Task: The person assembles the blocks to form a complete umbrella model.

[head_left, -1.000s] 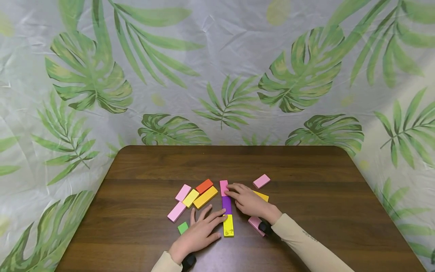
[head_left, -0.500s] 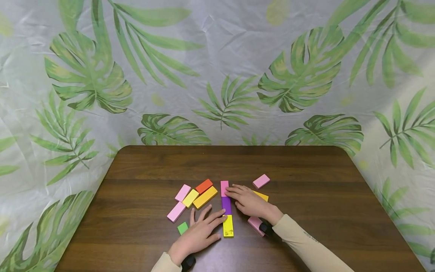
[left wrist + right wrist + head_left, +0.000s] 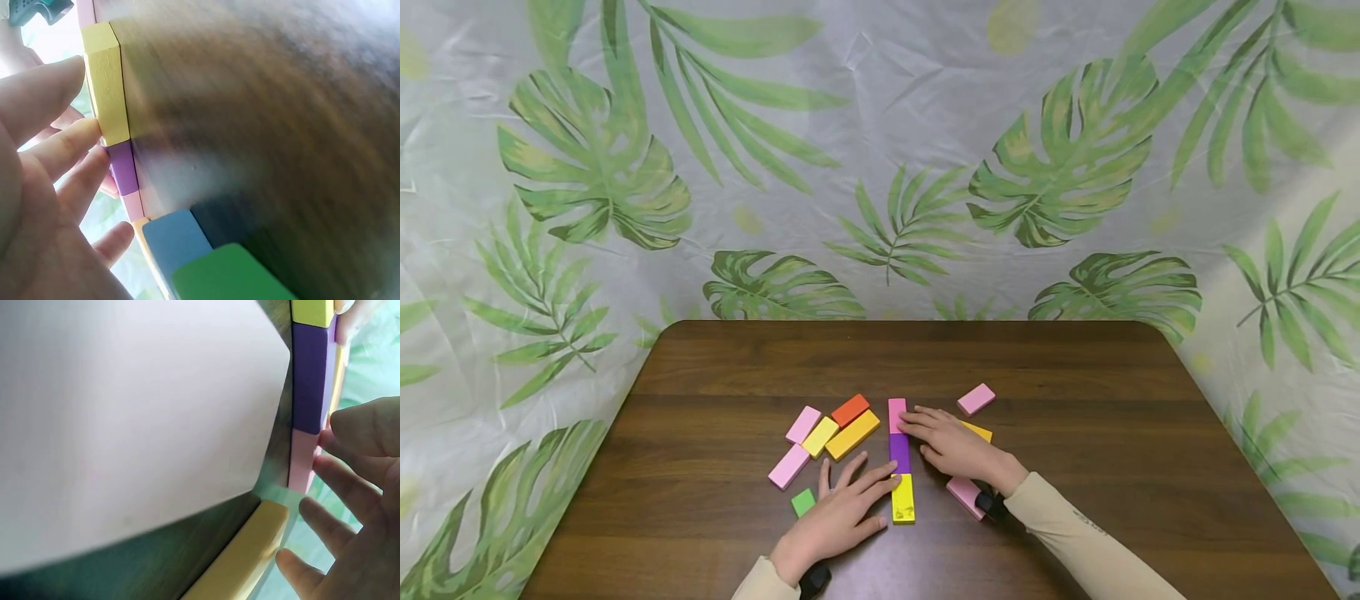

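Observation:
Three blocks lie end to end in a straight row on the table: a pink block (image 3: 897, 411) at the far end, a purple block (image 3: 898, 452) in the middle and a yellow block (image 3: 903, 502) nearest me. My left hand (image 3: 842, 517) has its fingers spread, two fingertips touching the row where purple meets yellow. From the other side, my right hand (image 3: 958, 446) reaches its outstretched fingertips to the pink block. In the left wrist view, a blue block (image 3: 178, 240) shows beside a green block (image 3: 231, 275); the left hand mostly hides the blue one from the head view.
Left of the row lie a red block (image 3: 850, 411), an orange block (image 3: 853, 435), a pale yellow block (image 3: 821, 437) and two light pink blocks. Another light pink block (image 3: 976, 400) sits back right. An orange-yellow block (image 3: 977, 432) and a pink block (image 3: 965, 497) are partly behind the right arm.
The pink block at the far end has shifted slightly right, lining up more closely with the purple block. Both hands keep nearly the same place.

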A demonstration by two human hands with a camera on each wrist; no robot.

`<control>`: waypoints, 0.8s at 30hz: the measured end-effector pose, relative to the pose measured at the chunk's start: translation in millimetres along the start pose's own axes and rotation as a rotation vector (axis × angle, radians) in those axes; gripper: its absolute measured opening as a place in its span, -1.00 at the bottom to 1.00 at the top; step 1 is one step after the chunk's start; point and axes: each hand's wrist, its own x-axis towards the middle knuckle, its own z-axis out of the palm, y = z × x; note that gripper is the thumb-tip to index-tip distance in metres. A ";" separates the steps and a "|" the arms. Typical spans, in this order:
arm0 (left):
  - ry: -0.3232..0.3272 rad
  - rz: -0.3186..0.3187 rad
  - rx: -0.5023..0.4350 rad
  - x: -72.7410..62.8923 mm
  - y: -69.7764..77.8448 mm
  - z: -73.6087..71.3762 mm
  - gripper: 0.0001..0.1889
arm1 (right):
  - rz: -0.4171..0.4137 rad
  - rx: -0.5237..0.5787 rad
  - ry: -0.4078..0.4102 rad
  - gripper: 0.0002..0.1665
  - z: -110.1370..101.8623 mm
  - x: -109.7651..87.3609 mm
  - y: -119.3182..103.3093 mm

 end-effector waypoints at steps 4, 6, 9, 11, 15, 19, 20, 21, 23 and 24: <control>0.017 0.014 0.001 0.9 0.1 -0.5 -0.47 | 0.001 -0.001 0.003 -0.45 0.5 0.0 0.0; 0.022 0.018 0.004 1.5 0.3 -0.9 -0.48 | 0.003 0.002 0.003 -0.45 0.5 -0.1 0.0; 0.029 0.027 0.011 3.0 0.4 -1.6 -0.49 | -0.002 0.023 0.007 -0.44 -0.5 -0.9 0.7; 0.042 0.041 0.018 4.8 0.0 -2.6 -0.50 | 0.001 0.040 0.008 -0.43 -1.6 -2.1 2.3; 0.059 0.058 0.032 10.8 -2.6 -5.4 -0.46 | 0.017 0.056 0.023 -0.40 -4.4 -6.1 6.9; 0.040 0.045 0.037 18.2 -6.5 -8.8 -0.38 | 0.027 0.052 0.044 -0.40 -7.1 -11.7 13.3; 0.033 0.040 0.039 20.3 -7.5 -9.5 -0.36 | 0.027 0.049 0.050 -0.40 -7.4 -13.3 15.1; 0.028 0.035 0.040 22.5 -8.4 -10.2 -0.35 | 0.026 0.047 0.058 -0.40 -7.8 -15.1 16.7; 0.019 0.029 0.046 27.1 -9.8 -11.6 -0.32 | 0.027 0.051 0.068 -0.41 -8.9 -18.5 19.9; 0.017 0.029 0.047 29.7 -10.4 -12.2 -0.31 | 0.027 0.054 0.074 -0.41 -9.2 -20.2 21.5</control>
